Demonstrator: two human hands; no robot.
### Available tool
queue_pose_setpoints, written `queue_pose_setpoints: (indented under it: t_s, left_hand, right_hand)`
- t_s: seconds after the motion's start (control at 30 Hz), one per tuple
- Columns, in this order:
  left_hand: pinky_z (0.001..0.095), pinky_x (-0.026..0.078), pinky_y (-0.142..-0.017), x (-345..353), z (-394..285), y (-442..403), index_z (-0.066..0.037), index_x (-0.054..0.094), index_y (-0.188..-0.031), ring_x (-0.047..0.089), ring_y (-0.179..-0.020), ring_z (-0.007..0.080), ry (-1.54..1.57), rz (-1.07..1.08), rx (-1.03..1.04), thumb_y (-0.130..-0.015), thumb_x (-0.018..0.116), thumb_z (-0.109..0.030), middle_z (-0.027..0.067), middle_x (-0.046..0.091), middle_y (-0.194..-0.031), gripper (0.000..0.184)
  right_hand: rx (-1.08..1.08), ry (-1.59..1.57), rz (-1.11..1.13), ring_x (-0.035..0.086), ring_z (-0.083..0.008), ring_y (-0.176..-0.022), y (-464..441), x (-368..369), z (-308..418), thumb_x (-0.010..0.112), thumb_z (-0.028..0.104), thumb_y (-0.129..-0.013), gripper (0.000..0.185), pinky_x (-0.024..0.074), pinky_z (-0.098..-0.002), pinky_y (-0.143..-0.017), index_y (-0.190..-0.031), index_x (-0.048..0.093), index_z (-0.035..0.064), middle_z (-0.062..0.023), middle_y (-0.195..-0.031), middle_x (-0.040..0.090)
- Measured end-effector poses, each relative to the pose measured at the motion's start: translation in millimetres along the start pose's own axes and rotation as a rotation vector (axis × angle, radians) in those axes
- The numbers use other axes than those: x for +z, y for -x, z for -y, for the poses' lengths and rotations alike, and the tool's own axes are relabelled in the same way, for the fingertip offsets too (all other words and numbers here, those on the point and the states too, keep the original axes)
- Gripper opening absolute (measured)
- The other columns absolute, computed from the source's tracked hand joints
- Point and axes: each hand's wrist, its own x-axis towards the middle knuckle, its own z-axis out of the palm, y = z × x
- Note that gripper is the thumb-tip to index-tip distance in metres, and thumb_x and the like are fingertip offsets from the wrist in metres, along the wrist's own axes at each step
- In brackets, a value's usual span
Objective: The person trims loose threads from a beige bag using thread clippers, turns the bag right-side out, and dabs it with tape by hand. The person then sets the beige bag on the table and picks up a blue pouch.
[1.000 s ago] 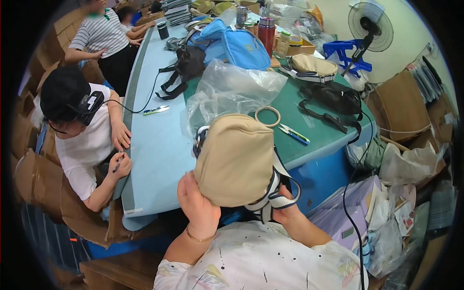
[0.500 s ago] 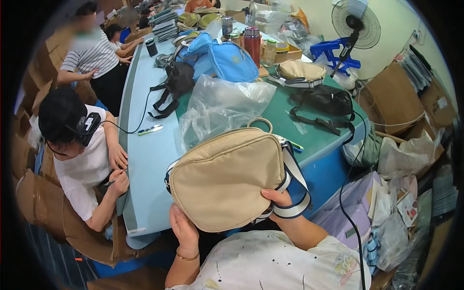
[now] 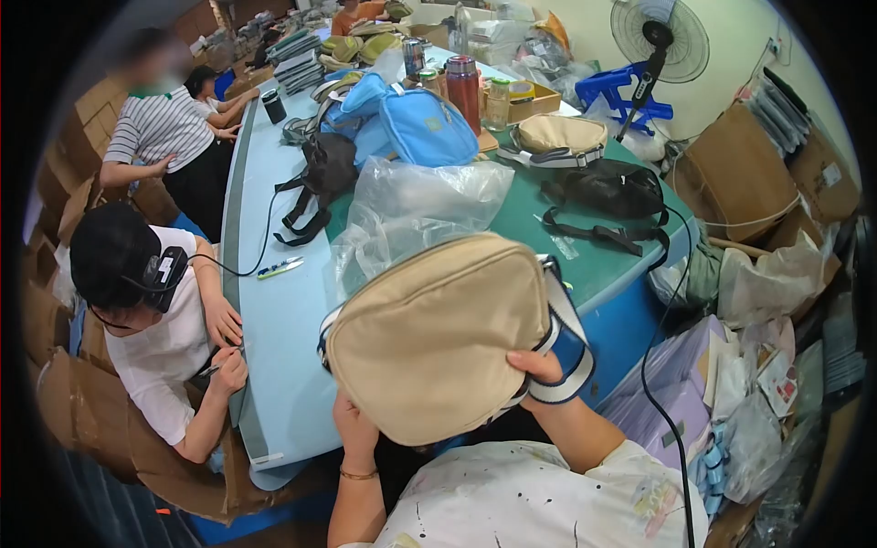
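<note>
A beige bag (image 3: 438,338) with a zipper along its upper edge is held up in front of me, tilted, its broad face toward me. My right hand (image 3: 541,373) grips its lower right side, thumb on the face, other fingers behind it. A navy and white striped strap (image 3: 574,342) hangs in a loop beside that hand. At the bag's lower left edge is my left hand (image 3: 354,422), its fingertips partly hidden behind the fabric. Beyond the bag, a clear plastic bag (image 3: 420,201) lies on the table (image 3: 274,365).
Blue bags (image 3: 427,126), black bags (image 3: 621,192), a red bottle (image 3: 463,91) and a small cutter (image 3: 280,268) lie across the table. A seated person (image 3: 164,320) holds a pen at the left edge. Another person (image 3: 164,137) stands behind. Plastic-wrapped goods (image 3: 676,384) are at the right.
The beige bag has turned from a narrow view to its broad face and moved slightly right. My right thumb has come onto its face. The left hand has shifted behind the lower edge.
</note>
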Motion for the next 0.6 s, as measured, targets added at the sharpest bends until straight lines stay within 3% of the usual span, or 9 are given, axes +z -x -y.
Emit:
queue_pose_setpoints:
  t_s: [0.1,0.2,0.3,0.6]
  left_hand:
    - [0.0224,0.045,-0.068,-1.6,10.9,4.0,-0.001,0.056,-0.093,0.056,-0.072,0.0098,0.240,0.028,-0.131,-0.089,0.058,-0.009,0.0038,0.061,-0.081,0.010]
    - [0.0198,0.044,-0.063,-0.3,9.3,5.8,-0.002,0.055,-0.087,0.053,-0.067,0.0068,0.232,-0.003,-0.211,-0.092,0.054,-0.009,0.0020,0.058,-0.076,0.009]
    - [0.0205,0.045,-0.063,-0.8,12.3,6.6,-0.001,0.055,-0.089,0.055,-0.068,0.0076,0.249,0.013,-0.177,-0.091,0.055,-0.009,0.0026,0.059,-0.077,0.008]
    - [0.0212,0.046,-0.064,1.3,15.6,7.7,0.000,0.055,-0.090,0.057,-0.069,0.0082,0.198,0.036,-0.160,-0.091,0.055,-0.008,0.0030,0.060,-0.078,0.008]
  right_hand:
    - [-0.040,-0.037,-0.056,0.055,-0.0291,-0.111,-2.4,-10.4,8.7,0.062,0.005,-0.077,0.060,0.0463,-0.0390,-0.093,-0.132,0.039,0.0017,-0.0164,-0.125,0.053]
    - [-0.116,-0.094,-0.068,0.054,-0.0291,-0.112,-1.8,-21.2,21.5,0.060,0.006,-0.078,0.058,0.0447,-0.0405,-0.096,-0.132,0.040,0.0015,-0.0157,-0.126,0.052]
    - [-0.166,-0.174,-0.047,0.050,-0.0291,-0.117,3.4,-44.3,31.6,0.056,0.010,-0.081,0.057,0.0406,-0.0414,-0.100,-0.134,0.038,0.0008,-0.0159,-0.129,0.050]
    - [-0.372,-0.195,-0.081,0.054,-0.0262,-0.112,16.3,-92.3,73.3,0.049,0.017,-0.089,0.039,0.0404,-0.0387,-0.100,-0.119,0.051,-0.0062,-0.0175,-0.121,0.057]
